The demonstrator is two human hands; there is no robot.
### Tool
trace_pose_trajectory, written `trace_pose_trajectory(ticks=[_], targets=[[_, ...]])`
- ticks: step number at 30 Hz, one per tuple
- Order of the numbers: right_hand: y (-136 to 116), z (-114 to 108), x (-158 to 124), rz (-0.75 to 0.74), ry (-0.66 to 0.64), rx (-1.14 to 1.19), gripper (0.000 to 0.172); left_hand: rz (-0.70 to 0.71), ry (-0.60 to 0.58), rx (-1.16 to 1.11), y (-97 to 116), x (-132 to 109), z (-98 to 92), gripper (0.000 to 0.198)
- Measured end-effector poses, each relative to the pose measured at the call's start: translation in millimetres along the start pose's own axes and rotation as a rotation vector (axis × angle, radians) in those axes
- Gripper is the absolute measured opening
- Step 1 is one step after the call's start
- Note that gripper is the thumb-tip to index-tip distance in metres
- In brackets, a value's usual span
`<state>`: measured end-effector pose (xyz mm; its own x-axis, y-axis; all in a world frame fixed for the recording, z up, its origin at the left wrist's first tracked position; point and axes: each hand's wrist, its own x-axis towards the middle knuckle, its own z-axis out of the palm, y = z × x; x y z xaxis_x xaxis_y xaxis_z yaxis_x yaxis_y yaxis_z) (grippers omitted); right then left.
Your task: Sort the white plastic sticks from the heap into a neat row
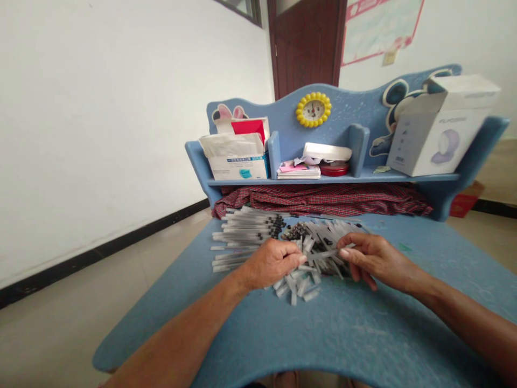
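A narrow translucent plastic sleeve [323, 255] stretches between my two hands, above a loose pile. My left hand [274, 264] is closed, with thumb and forefinger pinching the sleeve's left end. At its other end, my right hand [374, 258] pinches with thumb and forefinger while its lower fingers hang loosely. Slim translucent sticks with black ends [248, 226] lie in rows beyond my left hand. Under and behind the hands is a jumble of clear sleeves and dark slim pieces [331, 231]. Short clear plastic pieces [297, 285] are scattered nearer to me.
The blue table [363, 334] has a raised back shelf [283, 182]. On it stand a mask box [240, 167], stacked papers [299, 171], a red round tin [334, 170] and a large white box [440, 129]. Folded red checked cloth [319, 199] lies below the shelf.
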<state>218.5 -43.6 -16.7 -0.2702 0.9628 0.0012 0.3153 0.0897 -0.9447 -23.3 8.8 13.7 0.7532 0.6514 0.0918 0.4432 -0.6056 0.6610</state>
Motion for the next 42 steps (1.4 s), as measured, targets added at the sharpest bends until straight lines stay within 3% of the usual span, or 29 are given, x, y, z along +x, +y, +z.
trace_pose_trajectory(ticks=[4,12,24,31,42], targets=[[-2.0,1.5,-0.7,0.015,0.031,-0.123,0.045,0.013,0.013,0.018,0.1,0.5,-0.4,0.031],[-1.2,-2.1,-2.0,0.035,-0.034,0.044,0.036,0.018,-0.008,0.043,-0.7,0.5,1.9,0.029],[-4.6,-3.0,-1.5,0.015,-0.028,-0.029,0.042,-0.020,0.003,0.018,4.5,0.9,-0.5,0.032],[-1.7,-5.5,0.2,-0.007,-0.065,0.140,0.024,-0.010,-0.012,0.009,1.4,2.2,-1.6,0.034],[-9.0,-1.7,1.6,0.018,-0.028,0.084,0.030,-0.005,-0.026,0.012,0.1,4.5,-1.8,0.033]])
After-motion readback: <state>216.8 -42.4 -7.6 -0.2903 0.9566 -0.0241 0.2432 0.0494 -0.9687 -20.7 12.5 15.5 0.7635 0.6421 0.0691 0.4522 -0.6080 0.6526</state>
